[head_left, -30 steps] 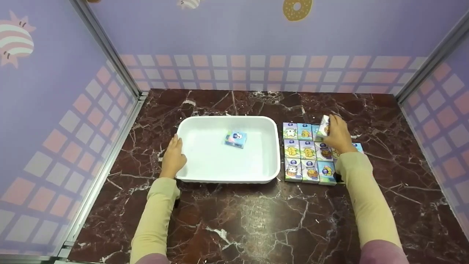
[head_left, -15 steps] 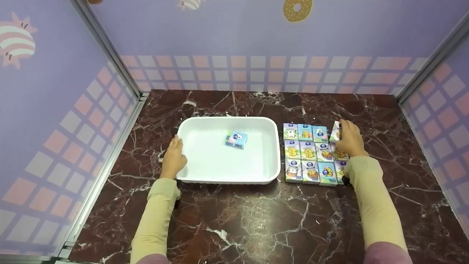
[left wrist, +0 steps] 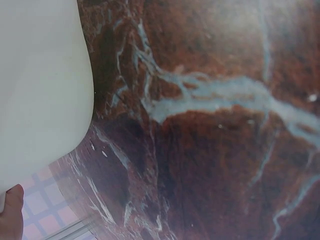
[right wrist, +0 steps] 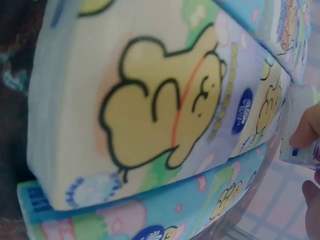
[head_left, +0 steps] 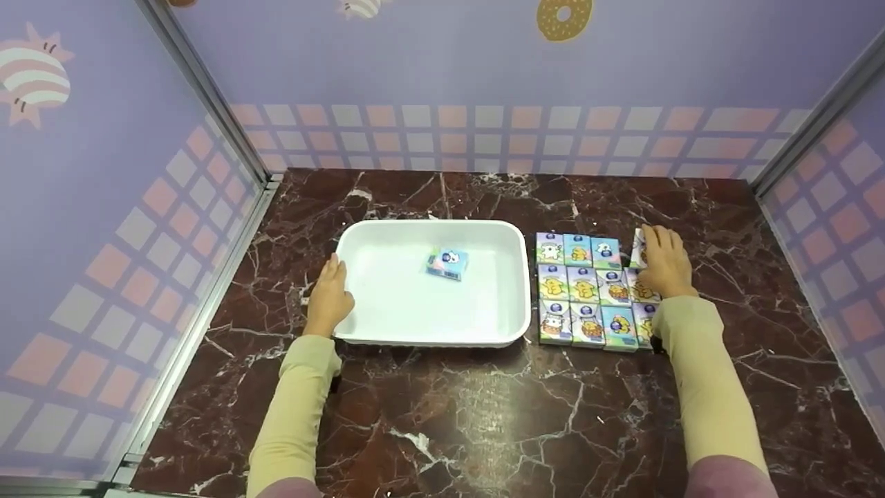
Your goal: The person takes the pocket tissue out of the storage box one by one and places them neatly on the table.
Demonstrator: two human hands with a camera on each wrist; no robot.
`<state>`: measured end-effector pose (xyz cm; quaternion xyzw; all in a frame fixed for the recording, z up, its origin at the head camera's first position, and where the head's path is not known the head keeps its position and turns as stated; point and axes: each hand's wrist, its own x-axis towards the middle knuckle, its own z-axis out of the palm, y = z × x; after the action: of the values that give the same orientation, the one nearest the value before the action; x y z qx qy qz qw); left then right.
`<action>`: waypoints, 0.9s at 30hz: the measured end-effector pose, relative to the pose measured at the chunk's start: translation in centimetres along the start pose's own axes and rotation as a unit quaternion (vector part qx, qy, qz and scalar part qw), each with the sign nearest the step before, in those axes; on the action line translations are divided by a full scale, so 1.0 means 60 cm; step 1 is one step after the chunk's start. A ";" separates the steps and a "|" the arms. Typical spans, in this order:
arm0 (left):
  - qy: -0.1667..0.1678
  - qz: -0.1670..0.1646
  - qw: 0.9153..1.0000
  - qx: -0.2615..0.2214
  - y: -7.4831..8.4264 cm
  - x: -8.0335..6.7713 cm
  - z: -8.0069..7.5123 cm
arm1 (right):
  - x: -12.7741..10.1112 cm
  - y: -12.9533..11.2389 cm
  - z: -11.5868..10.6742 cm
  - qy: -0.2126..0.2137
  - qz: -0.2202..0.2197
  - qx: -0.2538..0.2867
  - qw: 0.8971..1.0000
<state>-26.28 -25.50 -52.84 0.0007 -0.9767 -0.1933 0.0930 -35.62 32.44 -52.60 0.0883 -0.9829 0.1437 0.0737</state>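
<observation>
My left hand [head_left: 329, 299] rests with straight fingers along the left wall of a white plastic tub [head_left: 435, 325]. One of its fingertips [left wrist: 14, 200] shows at the tub's edge in the left wrist view. Inside the tub lies a blue tissue pack [head_left: 447, 264], slightly turned. To the right, my right hand [head_left: 665, 268] grips a white-sided tissue pack [head_left: 637, 250] at the back right of a block of tissue packs [head_left: 584, 285]. In the right wrist view, the thumb lies on this held pack [right wrist: 298, 102], close to the far end of the row; its underside is hidden.
The packs lie in rows on a dark red marble tabletop [head_left: 470, 415], right beside the tub. Purple checked panels [head_left: 484, 76] stand at the back and both sides, with a metal rail [head_left: 200, 318] along the left edge.
My right hand has carried the tilted tissue pack rightward and lowered it beside the back row, uncovering the blue pack there. The left hand and the tub have stayed in place.
</observation>
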 end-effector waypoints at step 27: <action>0.003 -0.005 1.000 -0.001 0.001 0.001 0.000 | 0.002 -0.006 0.022 0.075 -0.068 -0.042 0.994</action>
<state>-26.35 -25.41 -52.82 0.0059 -0.9763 -0.1943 0.0951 -35.81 31.68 -53.75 0.1411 -0.9715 0.1035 0.1602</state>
